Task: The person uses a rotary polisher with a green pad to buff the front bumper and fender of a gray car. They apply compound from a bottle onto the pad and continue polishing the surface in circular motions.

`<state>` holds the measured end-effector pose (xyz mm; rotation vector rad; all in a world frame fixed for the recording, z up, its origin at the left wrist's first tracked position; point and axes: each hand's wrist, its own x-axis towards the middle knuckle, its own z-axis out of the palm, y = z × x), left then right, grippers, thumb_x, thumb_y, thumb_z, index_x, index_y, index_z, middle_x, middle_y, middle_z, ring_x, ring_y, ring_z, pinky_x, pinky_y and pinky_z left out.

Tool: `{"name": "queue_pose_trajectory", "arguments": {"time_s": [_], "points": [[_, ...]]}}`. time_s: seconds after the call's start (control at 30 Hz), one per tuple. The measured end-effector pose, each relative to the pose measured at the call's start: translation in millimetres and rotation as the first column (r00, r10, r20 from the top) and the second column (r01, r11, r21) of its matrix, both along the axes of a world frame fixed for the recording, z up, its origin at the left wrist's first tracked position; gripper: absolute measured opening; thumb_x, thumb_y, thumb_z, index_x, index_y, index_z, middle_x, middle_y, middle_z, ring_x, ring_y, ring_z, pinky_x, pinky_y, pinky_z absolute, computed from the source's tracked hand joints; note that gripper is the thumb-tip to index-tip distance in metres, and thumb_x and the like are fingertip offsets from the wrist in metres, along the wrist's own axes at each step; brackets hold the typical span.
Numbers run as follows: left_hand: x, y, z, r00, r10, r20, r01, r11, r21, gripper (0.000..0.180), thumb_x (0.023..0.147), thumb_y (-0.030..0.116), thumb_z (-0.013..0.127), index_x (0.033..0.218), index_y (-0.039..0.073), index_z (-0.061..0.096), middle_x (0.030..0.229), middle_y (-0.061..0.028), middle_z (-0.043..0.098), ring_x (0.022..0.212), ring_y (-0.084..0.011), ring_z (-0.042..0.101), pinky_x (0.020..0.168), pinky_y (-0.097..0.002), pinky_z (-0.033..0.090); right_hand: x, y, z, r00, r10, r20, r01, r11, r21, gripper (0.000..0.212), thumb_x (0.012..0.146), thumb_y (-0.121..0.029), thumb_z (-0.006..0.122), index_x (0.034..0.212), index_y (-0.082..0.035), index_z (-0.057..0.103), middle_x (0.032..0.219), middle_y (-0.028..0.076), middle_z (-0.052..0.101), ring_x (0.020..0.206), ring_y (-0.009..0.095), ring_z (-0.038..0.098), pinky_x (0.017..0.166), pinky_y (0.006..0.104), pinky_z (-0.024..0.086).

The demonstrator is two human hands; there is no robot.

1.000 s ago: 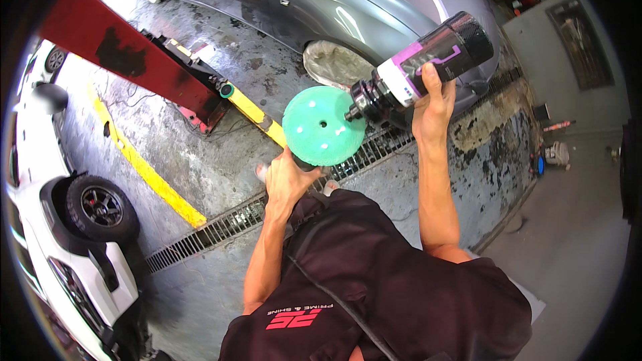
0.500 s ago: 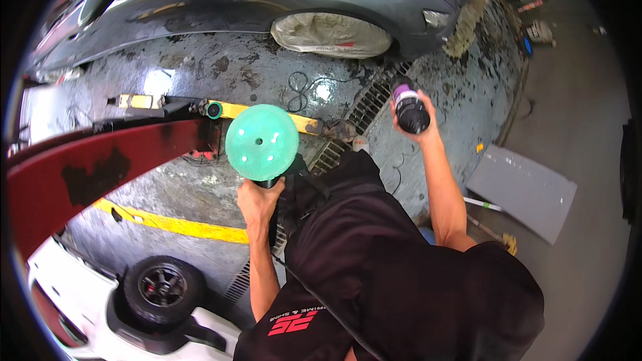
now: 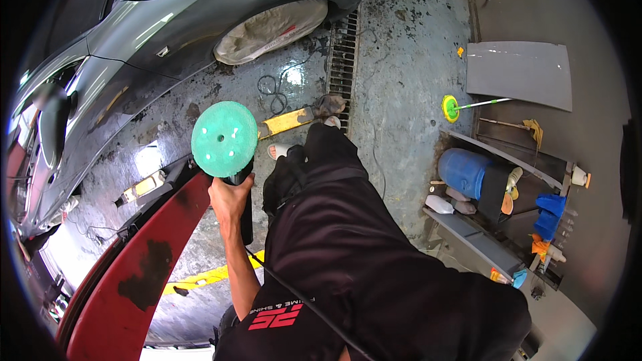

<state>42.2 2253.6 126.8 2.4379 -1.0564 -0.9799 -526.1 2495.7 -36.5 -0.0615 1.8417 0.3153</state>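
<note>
My left hand (image 3: 229, 199) is closed around the black handle of a polisher (image 3: 247, 224). Its round green foam pad (image 3: 217, 154) faces up at me, with a hole at its centre and several white dabs on its face. A black cord (image 3: 294, 289) runs from the polisher across my dark shirt. My right hand and forearm are out of sight. Beyond the pad stands a dark grey car (image 3: 194, 20), its wheel wrapped in a pale cover (image 3: 267, 32).
A red lift arm (image 3: 157, 267) slants up from the lower left, near my left forearm. A yellow lift piece (image 3: 287, 122) lies ahead of my feet, beside a floor drain grate (image 3: 342, 60). At right are a grey panel (image 3: 518, 73), a mop (image 3: 451, 108) and a blue barrel (image 3: 461, 172).
My right hand, with the dark purple-labelled bottle it held, has gone out of view. The view has turned toward the right, showing the shelf and barrel. My left hand still holds the polisher.
</note>
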Motion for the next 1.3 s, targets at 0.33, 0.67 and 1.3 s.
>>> {"name": "queue_pose_trajectory", "arguments": {"time_s": [0.33,0.67,1.3], "points": [[19,-23,-1,0.998,-0.062,-0.012,0.062,0.998,-0.024,0.072,0.073,0.038,0.094,0.117,-0.015,0.071,0.107,-0.0324,0.078,0.101,-0.0434,0.078,0.092,-0.0501,0.059,58,17,-23,0.847,-0.492,0.202,0.507,0.861,-0.028,0.058,0.089,-0.057,0.076,0.126,-0.012,0.075,0.118,0.016,0.078,0.105,0.034,0.076,0.094,0.0578,0.061],[11,-27,-3,0.998,-0.005,-0.066,0.002,0.999,-0.038,0.062,0.073,0.034,0.092,0.115,-0.009,0.076,0.106,-0.0326,0.078,0.104,-0.0452,0.078,0.094,-0.0506,0.059,-5,-218,-21,0.815,-0.512,0.273,0.536,0.844,-0.017,0.045,0.089,-0.052,0.079,0.105,-0.01,0.074,0.091,0.011,0.078,0.074,0.027,0.077,0.072,0.0504,0.065],[-19,-106,-45,0.997,0.068,-0.038,-0.068,0.998,0.006,0.045,0.074,0.026,0.092,0.104,-0.005,0.08,0.096,-0.028,0.08,0.095,-0.0424,0.08,0.084,-0.0503,0.06,97,-537,-115,0.793,0.603,-0.089,-0.607,0.794,-0.023,0.112,0.068,-0.056,0.094,0.149,0.011,0.055,0.142,0.028,0.066,0.119,0.039,0.073,0.103,0.0513,0.057]]}}
